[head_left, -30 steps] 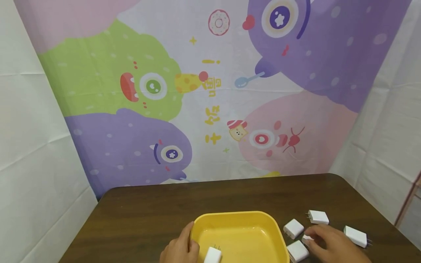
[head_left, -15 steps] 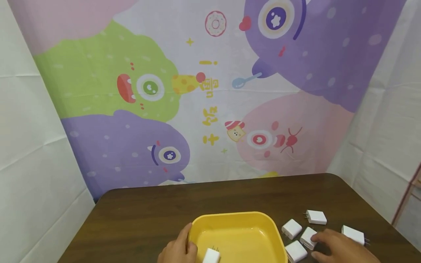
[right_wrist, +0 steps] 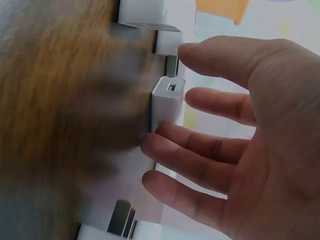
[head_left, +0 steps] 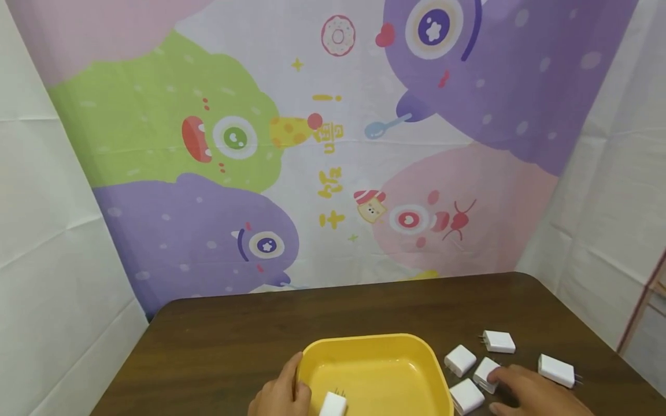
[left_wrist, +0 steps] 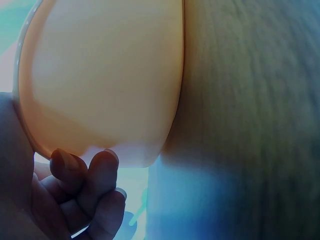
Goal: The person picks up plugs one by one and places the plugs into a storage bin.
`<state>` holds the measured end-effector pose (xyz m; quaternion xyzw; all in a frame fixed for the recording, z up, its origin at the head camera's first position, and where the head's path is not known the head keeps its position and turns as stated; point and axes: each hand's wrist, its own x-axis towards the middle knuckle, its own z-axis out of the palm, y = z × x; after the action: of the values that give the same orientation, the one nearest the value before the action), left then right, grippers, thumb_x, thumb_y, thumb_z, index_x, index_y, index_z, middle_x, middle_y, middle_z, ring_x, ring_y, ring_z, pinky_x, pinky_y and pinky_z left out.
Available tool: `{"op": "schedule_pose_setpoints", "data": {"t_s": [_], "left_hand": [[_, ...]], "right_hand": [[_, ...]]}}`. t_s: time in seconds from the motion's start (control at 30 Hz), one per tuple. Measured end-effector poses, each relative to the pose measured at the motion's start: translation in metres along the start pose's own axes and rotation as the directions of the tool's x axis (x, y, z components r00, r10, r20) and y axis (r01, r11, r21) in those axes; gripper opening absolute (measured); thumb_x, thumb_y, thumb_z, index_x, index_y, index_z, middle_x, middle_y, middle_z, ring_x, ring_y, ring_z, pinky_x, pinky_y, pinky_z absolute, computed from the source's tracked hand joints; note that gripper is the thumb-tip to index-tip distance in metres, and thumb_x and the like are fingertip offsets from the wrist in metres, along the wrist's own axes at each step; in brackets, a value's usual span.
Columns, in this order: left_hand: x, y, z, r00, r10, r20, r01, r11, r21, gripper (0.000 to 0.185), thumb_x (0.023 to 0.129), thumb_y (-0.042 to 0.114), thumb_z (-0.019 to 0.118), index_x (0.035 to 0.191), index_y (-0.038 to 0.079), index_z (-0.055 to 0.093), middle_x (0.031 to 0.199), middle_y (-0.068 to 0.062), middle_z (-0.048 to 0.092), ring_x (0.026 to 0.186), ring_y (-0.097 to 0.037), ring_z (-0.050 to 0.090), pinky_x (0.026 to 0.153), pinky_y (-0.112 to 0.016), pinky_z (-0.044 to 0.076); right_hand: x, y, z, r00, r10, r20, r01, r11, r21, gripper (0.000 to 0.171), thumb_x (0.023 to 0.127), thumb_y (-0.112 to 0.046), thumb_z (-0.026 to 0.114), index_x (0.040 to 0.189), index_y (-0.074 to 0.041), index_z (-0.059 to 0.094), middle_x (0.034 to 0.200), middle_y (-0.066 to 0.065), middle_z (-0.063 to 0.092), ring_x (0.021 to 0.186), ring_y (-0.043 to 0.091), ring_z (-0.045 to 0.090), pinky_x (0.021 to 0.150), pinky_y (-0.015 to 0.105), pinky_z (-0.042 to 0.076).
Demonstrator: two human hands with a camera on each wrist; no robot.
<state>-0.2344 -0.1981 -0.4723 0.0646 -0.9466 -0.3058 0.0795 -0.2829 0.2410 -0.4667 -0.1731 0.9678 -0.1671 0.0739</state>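
A yellow plastic tray [head_left: 374, 346] stands at the table's front, with one white plug-in charger [head_left: 333, 404] in its left part, prongs pointing away. My left hand [head_left: 281, 390] grips the tray's left side; the left wrist view shows the curled fingers [left_wrist: 102, 172] at its edge. To the right of the tray my right hand [head_left: 536, 393] reaches a white charger [head_left: 485, 373], index fingertip at its side. In the right wrist view the right hand [right_wrist: 240, 130] has its fingers spread, and the charger [right_wrist: 167, 102] with its USB port showing stands just beyond them, not pinched.
More white chargers lie around the right hand: one nearest the tray [head_left: 466, 396], one behind it [head_left: 460, 360], one farther back [head_left: 499, 341] and one at the right [head_left: 557, 370]. The dark wooden table [head_left: 234, 329] ends at a printed cloth backdrop [head_left: 338, 254].
My right hand's fingers have drawn back to the right and spread, uncovering the middle charger. The left hand keeps its hold on the tray. The head view has shifted slightly.
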Motion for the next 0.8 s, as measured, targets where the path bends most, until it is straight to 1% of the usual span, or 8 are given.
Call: {"op": "schedule_pose_setpoints", "data": {"t_s": [0.1, 0.17, 0.3, 0.4, 0.47, 0.57, 0.67, 0.8], "left_hand": [[0.000, 0.000, 0.000, 1.000, -0.013, 0.014, 0.013, 1.000, -0.003, 0.052, 0.090, 0.027, 0.055, 0.140, 0.014, 0.057, 0.070, 0.001, 0.063, 0.053, -0.017, 0.047, 0.054, -0.041, 0.040], [0.000, 0.000, -0.001, 0.999, -0.027, 0.036, 0.027, 1.000, -0.003, 0.053, 0.090, 0.028, 0.054, 0.141, 0.013, 0.056, 0.069, 0.001, 0.061, 0.054, -0.017, 0.047, 0.054, -0.041, 0.040], [0.001, 0.000, -0.001, 0.996, -0.050, 0.074, 0.051, 0.999, -0.008, 0.054, 0.091, 0.029, 0.052, 0.143, 0.012, 0.053, 0.067, 0.001, 0.058, 0.054, -0.018, 0.048, 0.055, -0.040, 0.040], [0.001, 0.000, -0.002, 0.996, -0.050, 0.076, 0.051, 0.999, -0.008, 0.054, 0.091, 0.029, 0.053, 0.143, 0.013, 0.053, 0.068, 0.001, 0.058, 0.055, -0.018, 0.048, 0.056, -0.040, 0.041], [0.001, 0.001, -0.002, 0.996, -0.046, 0.072, 0.047, 0.999, -0.008, 0.054, 0.091, 0.030, 0.053, 0.143, 0.013, 0.053, 0.068, 0.001, 0.059, 0.055, -0.018, 0.048, 0.056, -0.040, 0.041], [0.001, 0.001, -0.002, 0.998, -0.035, 0.055, 0.035, 0.999, -0.007, 0.054, 0.091, 0.029, 0.053, 0.142, 0.013, 0.054, 0.069, 0.001, 0.060, 0.055, -0.018, 0.048, 0.055, -0.041, 0.041], [0.001, 0.002, -0.002, 0.999, -0.022, 0.039, 0.022, 1.000, -0.006, 0.053, 0.091, 0.028, 0.054, 0.142, 0.013, 0.055, 0.070, 0.001, 0.061, 0.055, -0.017, 0.047, 0.055, -0.041, 0.041], [0.001, 0.002, -0.002, 0.999, -0.023, 0.045, 0.024, 1.000, -0.006, 0.053, 0.091, 0.028, 0.054, 0.142, 0.013, 0.055, 0.070, 0.002, 0.060, 0.055, -0.017, 0.047, 0.056, -0.041, 0.041]], "right_hand": [[0.004, -0.008, 0.001, 0.991, 0.131, 0.026, -0.132, 0.991, 0.038, 0.043, 0.079, -0.040, 0.082, 0.111, -0.018, 0.066, 0.111, 0.000, 0.064, 0.099, 0.026, 0.063, 0.081, 0.056, 0.052], [0.006, -0.011, 0.002, 0.984, 0.177, 0.027, -0.178, 0.984, 0.013, 0.043, 0.077, -0.043, 0.083, 0.109, -0.020, 0.066, 0.107, -0.002, 0.061, 0.091, 0.021, 0.061, 0.075, 0.052, 0.053], [0.008, -0.014, 0.002, 0.982, 0.189, 0.006, -0.188, 0.982, -0.014, 0.041, 0.077, -0.043, 0.083, 0.107, -0.022, 0.065, 0.108, -0.002, 0.056, 0.085, 0.017, 0.057, 0.069, 0.046, 0.054], [0.008, -0.013, 0.002, 0.984, 0.175, -0.012, -0.176, 0.984, -0.035, 0.041, 0.078, -0.043, 0.082, 0.106, -0.020, 0.064, 0.114, 0.001, 0.057, 0.091, 0.019, 0.060, 0.073, 0.050, 0.054], [0.009, -0.014, 0.002, 0.982, 0.187, -0.016, -0.187, 0.981, -0.050, 0.040, 0.078, -0.044, 0.082, 0.104, -0.020, 0.064, 0.115, 0.001, 0.058, 0.093, 0.020, 0.060, 0.075, 0.051, 0.054], [0.012, -0.015, 0.001, 0.978, 0.207, -0.019, -0.208, 0.975, -0.073, 0.038, 0.080, -0.048, 0.080, 0.100, -0.020, 0.063, 0.112, 0.000, 0.058, 0.089, 0.020, 0.059, 0.071, 0.051, 0.054], [0.017, -0.018, 0.000, 0.975, 0.223, -0.024, -0.224, 0.971, -0.078, 0.034, 0.081, -0.048, 0.078, 0.095, -0.021, 0.063, 0.104, -0.001, 0.057, 0.083, 0.018, 0.055, 0.067, 0.046, 0.053], [0.020, -0.019, 0.000, 0.981, 0.185, -0.055, -0.189, 0.978, -0.090, 0.027, 0.082, -0.041, 0.079, 0.091, -0.021, 0.062, 0.093, -0.003, 0.053, 0.077, 0.016, 0.053, 0.064, 0.043, 0.051]]}}
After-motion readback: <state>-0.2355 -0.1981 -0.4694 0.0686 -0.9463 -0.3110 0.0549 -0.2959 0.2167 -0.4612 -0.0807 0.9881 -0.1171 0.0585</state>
